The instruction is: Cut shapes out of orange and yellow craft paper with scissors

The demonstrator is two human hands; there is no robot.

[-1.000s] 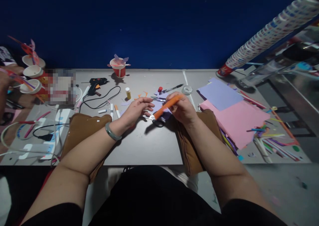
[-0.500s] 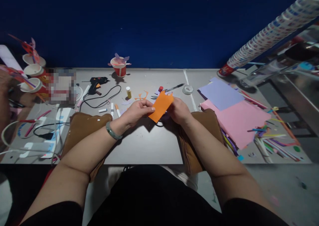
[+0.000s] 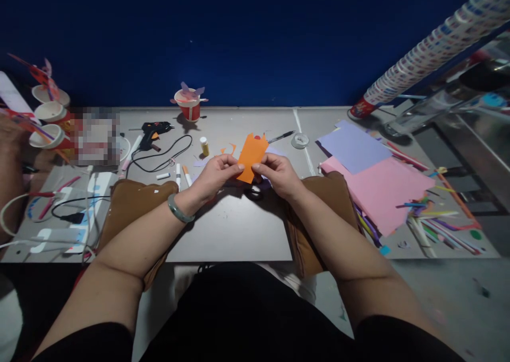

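An orange piece of paper [image 3: 253, 157] with a notched top edge is held up above the table, nearly upright. My left hand [image 3: 218, 176] pinches its lower left side between thumb and fingers. On the lower right, my right hand [image 3: 279, 175] grips the same paper, thumb in front. Under the paper shows the dark handle of the scissors [image 3: 253, 193], whose blades are hidden. Orange paper scraps [image 3: 228, 149] lie just beyond my left hand. A small bottle with a white cap [image 3: 204, 146] stands beside them.
A black glue gun [image 3: 153, 133] with its cord lies left; a paper cup [image 3: 189, 106] stands at the back. Brown cushions [image 3: 133, 208] lie under both forearms. Purple paper [image 3: 354, 146], pink paper [image 3: 382, 192] and a roll of tape [image 3: 299, 140] are right. Another person's arm [image 3: 11, 165] shows far left.
The orange paper has turned more upright and shifted slightly left. My right hand has moved from its upper right edge down to its lower right side, with the thumb now in front.
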